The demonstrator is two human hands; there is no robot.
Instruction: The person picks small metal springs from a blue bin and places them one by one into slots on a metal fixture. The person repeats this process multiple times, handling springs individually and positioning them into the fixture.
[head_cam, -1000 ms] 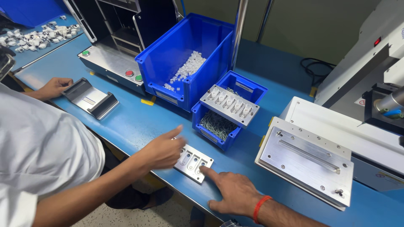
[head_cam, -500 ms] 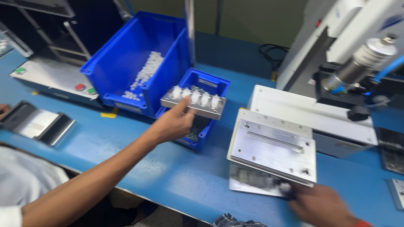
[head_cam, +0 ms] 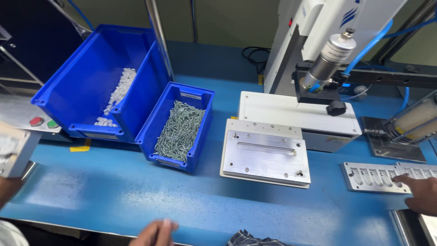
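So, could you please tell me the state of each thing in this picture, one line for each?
Right hand: open, fingertips resting on the grey slotted tray.
Left hand: at the table edge, blurred, holding nothing I can see.
Grey slotted tray: flat on the table, slots look empty.
Small blue bin: open, full of screws.
Large blue bin: open, few white parts.
Metal plate: flat, nothing on it.

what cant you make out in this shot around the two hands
- Head view, left hand: cut by the bottom edge and motion-blurred; whether the fingers hold anything is unclear.
- Right hand on the grey slotted tray: the right edge cuts off hand and tray.
- Tray at far left: blurred, contents unreadable.
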